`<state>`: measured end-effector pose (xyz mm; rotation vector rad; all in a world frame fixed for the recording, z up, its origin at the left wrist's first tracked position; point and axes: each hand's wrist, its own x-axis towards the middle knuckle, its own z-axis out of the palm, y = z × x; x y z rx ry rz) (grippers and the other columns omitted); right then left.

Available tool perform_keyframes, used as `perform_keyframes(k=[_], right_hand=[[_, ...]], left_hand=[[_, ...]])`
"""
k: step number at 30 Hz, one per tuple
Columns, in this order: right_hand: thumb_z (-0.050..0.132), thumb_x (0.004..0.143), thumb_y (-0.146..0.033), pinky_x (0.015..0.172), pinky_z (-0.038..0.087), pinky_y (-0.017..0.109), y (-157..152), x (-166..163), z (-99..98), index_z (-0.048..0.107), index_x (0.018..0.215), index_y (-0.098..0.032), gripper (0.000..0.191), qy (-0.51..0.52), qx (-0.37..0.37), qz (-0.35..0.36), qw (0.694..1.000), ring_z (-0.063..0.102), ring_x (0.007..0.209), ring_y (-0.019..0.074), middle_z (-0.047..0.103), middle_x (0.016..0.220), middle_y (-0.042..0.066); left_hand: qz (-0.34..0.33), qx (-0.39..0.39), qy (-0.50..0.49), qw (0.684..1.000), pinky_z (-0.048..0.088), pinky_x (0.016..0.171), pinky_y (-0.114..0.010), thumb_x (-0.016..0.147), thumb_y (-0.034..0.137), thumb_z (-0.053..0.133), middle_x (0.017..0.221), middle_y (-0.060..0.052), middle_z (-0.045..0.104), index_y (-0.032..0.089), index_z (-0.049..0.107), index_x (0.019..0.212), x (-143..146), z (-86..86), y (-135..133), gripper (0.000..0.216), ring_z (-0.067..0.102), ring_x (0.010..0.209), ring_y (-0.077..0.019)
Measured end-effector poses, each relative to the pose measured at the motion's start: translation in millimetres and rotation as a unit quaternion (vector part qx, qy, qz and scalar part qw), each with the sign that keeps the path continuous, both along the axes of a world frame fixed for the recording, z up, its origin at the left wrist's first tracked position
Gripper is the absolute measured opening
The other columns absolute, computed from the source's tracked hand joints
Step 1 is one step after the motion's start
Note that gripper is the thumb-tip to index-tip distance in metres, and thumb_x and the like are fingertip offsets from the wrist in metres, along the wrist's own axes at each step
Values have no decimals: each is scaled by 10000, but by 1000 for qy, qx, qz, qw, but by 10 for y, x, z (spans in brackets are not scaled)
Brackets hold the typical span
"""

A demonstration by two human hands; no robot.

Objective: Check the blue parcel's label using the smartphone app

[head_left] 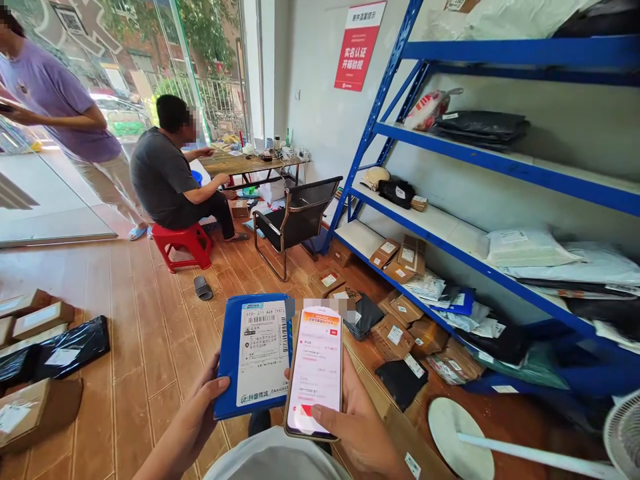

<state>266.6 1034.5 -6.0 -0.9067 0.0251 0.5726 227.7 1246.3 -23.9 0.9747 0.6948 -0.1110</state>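
My left hand (197, 413) grips the lower left edge of a flat blue parcel (231, 353) with a white barcode label (263, 357) facing up. My right hand (357, 427) holds a smartphone (316, 373) upright beside the parcel's right edge, thumb on its lower screen, which shows a pink and white app page. Both are held low in front of me above the wooden floor.
A blue metal shelf rack (500, 163) with parcels fills the right side. Boxes and bags lie on the floor below it and at the left (43, 347). A person sits on a red stool (183, 240); another person (60, 113) stands at the glass door. A black chair (295, 220) stands ahead.
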Motion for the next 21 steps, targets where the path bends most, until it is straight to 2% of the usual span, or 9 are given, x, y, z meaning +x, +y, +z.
perform_keyframes(k=[8, 16, 21], right_hand=[[837, 613, -268, 826, 505, 425, -34, 9, 10, 259, 1369, -254, 951, 1, -8, 5, 1000, 647, 1046, 298, 677, 1162, 150], [849, 592, -241, 822, 522, 424, -35, -15, 2, 303, 1371, -283, 952, 13, 1, -23, 1000, 612, 1112, 325, 630, 1252, 138], [848, 601, -264, 869, 497, 460, -85, -34, -11, 185, 1426, -274, 1057, 22, -11, -12, 1000, 609, 1111, 329, 651, 1212, 160]], left_hand=[[-4, 4, 0, 1000, 498, 960, -410, 605, 435, 732, 1341, -62, 562, 254, 323, 1418, -5, 29, -32, 927, 484, 1242, -349], [-5, 0, -5, 1000, 490, 969, -411, 605, 429, 732, 1340, -67, 562, 248, 302, 1429, -12, 34, -37, 947, 489, 1237, -349], [-13, -25, -38, 999, 490, 962, -393, 612, 411, 739, 1326, -91, 572, 231, 264, 1437, -11, 60, -67, 969, 499, 1230, -337]])
